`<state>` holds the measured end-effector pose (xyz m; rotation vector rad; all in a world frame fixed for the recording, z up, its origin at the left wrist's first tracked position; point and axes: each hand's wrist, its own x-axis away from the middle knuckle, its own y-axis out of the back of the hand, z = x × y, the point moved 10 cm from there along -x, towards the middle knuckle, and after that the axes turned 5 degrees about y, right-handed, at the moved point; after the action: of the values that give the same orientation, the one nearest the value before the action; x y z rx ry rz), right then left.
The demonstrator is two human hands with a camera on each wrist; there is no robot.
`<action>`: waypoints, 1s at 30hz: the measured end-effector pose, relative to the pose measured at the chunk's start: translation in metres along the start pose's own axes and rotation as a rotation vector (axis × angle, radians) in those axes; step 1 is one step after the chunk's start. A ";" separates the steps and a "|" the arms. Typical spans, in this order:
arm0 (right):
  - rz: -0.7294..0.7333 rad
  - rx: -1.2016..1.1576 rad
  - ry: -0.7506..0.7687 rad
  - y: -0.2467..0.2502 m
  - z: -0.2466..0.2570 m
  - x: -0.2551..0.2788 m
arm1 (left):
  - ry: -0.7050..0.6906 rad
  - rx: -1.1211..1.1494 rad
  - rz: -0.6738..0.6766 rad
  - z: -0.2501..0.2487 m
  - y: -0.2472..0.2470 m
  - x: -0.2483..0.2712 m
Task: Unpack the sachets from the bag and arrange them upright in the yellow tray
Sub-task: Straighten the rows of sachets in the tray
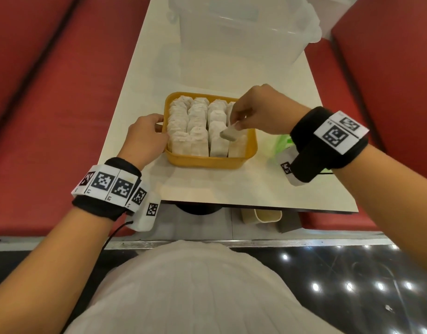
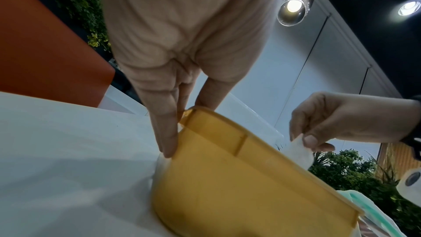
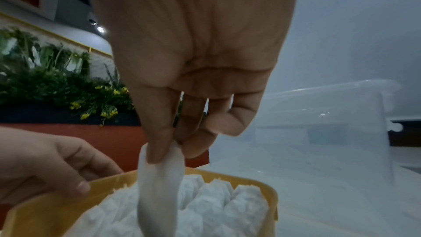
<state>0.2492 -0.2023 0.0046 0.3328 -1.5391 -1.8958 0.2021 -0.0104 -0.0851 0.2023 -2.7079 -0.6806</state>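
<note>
The yellow tray [image 1: 207, 162] stands in the middle of the white table, packed with several upright white sachets [image 1: 195, 126] in rows. My right hand [image 1: 236, 124] hovers over the tray's right column and pinches one sachet [image 1: 229, 135] by its top edge; the right wrist view shows this sachet [image 3: 159, 186] hanging between thumb and fingertips above the packed ones. My left hand [image 1: 157, 131] grips the tray's left rim, with a finger [image 2: 168, 132] down the tray's outer wall [image 2: 239, 186]. The crumpled green-tinted bag [image 1: 280, 143] lies right of the tray, partly hidden under my right wrist.
A large clear plastic box [image 1: 243, 32] stands at the far end of the table. Red bench seats [image 1: 51, 92] run along both sides. The table's near edge [image 1: 231, 206] is close to my body, and a pale cup [image 1: 268, 215] sits below it.
</note>
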 end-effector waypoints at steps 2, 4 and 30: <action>0.077 -0.007 -0.006 -0.006 -0.005 0.003 | -0.004 -0.005 -0.001 -0.001 0.000 -0.001; 0.159 0.028 -0.027 -0.019 -0.012 -0.001 | -0.006 -0.005 -0.001 -0.002 0.000 -0.001; 0.107 0.388 -0.148 -0.033 -0.017 -0.051 | 0.012 0.025 0.000 0.000 0.002 -0.007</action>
<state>0.2860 -0.1808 -0.0411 0.2757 -1.9858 -1.5627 0.2082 -0.0066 -0.0863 0.2123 -2.7061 -0.6434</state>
